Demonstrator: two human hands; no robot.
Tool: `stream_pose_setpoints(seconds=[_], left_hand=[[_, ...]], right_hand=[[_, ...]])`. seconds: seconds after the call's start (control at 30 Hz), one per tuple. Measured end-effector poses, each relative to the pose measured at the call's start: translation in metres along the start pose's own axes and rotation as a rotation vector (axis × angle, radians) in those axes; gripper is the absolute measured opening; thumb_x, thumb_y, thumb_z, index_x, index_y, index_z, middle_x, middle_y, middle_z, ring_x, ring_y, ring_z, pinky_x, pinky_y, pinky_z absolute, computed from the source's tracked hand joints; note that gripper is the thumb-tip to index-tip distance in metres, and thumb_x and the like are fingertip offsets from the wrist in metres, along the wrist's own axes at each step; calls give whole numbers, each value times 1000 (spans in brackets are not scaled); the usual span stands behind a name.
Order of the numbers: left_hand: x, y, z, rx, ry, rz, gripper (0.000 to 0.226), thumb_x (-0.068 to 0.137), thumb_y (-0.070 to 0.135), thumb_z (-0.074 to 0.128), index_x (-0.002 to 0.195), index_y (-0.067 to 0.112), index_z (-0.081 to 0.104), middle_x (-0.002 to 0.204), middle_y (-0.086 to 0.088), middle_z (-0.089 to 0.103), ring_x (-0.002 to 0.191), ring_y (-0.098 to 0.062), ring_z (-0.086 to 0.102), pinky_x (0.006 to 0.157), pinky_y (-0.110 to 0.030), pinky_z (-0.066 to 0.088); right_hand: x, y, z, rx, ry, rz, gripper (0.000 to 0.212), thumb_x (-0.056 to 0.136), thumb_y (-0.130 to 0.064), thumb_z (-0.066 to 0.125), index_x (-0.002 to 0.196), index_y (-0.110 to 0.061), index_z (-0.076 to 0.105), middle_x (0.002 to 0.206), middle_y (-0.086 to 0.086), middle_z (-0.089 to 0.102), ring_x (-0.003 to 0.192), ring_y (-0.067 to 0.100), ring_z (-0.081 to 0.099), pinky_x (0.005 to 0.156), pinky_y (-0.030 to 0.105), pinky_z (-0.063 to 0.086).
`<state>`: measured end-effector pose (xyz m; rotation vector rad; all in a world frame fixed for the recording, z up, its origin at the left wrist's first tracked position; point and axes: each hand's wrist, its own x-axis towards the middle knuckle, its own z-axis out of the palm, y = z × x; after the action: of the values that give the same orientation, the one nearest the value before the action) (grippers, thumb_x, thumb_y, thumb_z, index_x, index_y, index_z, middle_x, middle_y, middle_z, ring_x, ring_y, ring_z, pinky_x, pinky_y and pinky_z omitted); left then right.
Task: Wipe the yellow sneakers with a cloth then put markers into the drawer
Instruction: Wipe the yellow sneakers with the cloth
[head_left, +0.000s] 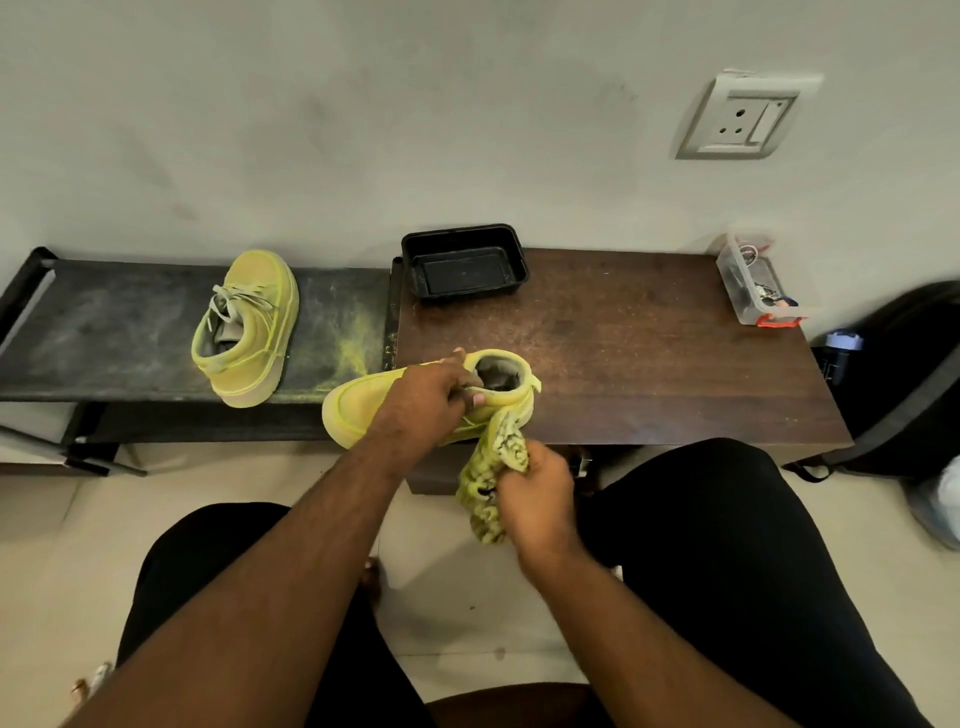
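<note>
No brand or writing can be read anywhere. The left hand (426, 400) grips the collar of a yellow suede sneaker (363, 402) at the front edge of the brown wooden table (649, 364), hiding its laces. The right hand (535, 499) clutches a crumpled yellow patterned cloth (493, 467) touching its heel. The second yellow sneaker (249, 327) lies on the dark bench (104, 332); a black plastic tray (462, 267) and a clear box (758, 286) of blurred contents stand behind.

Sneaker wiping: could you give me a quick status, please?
Left hand grips near sneaker at collar. Right hand holds cloth against heel. Nothing obstructing.
</note>
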<state>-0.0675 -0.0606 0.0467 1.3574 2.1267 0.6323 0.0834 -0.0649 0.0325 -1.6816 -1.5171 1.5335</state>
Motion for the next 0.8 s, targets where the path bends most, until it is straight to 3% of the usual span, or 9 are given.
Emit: stream_pose_setpoints(seconds=[0.1,0.17,0.23,0.27,0.37,0.5,0.57,0.7,0.8], left_hand=[[-9,-4,-3,-35,-3,93,42,92,20,61,133,25,56,155,0,29,143,-21,28,115,-37,29],[-19,-8,-3,199,-15,90,68,93,35,58,150,38,21,161,3,8,148,-24,4,117,-51,15],[-31,-18,0,451,-10,-47,93,88,59,51,147,40,-19,160,0,-13,147,-29,-12,113,-60,3],[-36,-25,2,508,-20,-127,100,84,69,45,145,35,-27,159,-4,-20,146,-30,-17,112,-61,-2],[-43,-36,12,527,-110,-235,109,78,81,29,145,18,-29,156,-14,-27,145,-32,-20,113,-56,-8],[-37,-31,20,564,-151,-257,121,77,80,40,143,9,-31,153,-19,-30,144,-34,-22,117,-52,-9],[-35,-29,19,589,-170,-260,122,78,77,44,143,8,-31,153,-19,-30,143,-34,-22,117,-52,-9],[-36,-31,18,612,-178,-266,111,87,60,51,144,10,-30,155,-17,-27,145,-33,-20,118,-52,-6],[-35,-33,15,626,-178,-260,110,87,52,57,146,14,-28,157,-12,-25,146,-30,-17,118,-53,-4]], right_hand=[[24,-17,-28,80,229,-26,20,84,-7,51,81,-16,68,75,4,70,76,29,67,69,50,58],[37,-37,-49,-95,322,-211,35,85,-1,48,105,-18,70,101,3,71,94,24,65,86,43,55],[45,-53,-57,-353,302,-395,61,81,7,46,135,-19,54,137,-2,55,122,21,50,106,34,41],[47,-58,-54,-521,258,-449,68,80,8,47,142,-20,46,147,-4,44,130,22,41,110,34,35],[40,-52,-31,-887,60,-535,73,84,3,48,150,-22,28,158,-4,21,145,25,19,116,41,26],[24,-30,-13,-971,-3,-564,72,87,-2,49,152,-20,22,160,1,13,148,25,8,118,38,23],[17,-23,-8,-1010,5,-643,70,85,-3,53,149,-17,30,158,5,22,147,31,12,117,42,24],[12,-12,-9,-1124,43,-887,71,68,-2,72,135,-11,52,141,10,50,134,40,39,108,50,34],[15,-7,-19,-1248,17,-1076,74,61,-5,78,131,-12,57,138,9,54,130,40,45,108,52,34]])
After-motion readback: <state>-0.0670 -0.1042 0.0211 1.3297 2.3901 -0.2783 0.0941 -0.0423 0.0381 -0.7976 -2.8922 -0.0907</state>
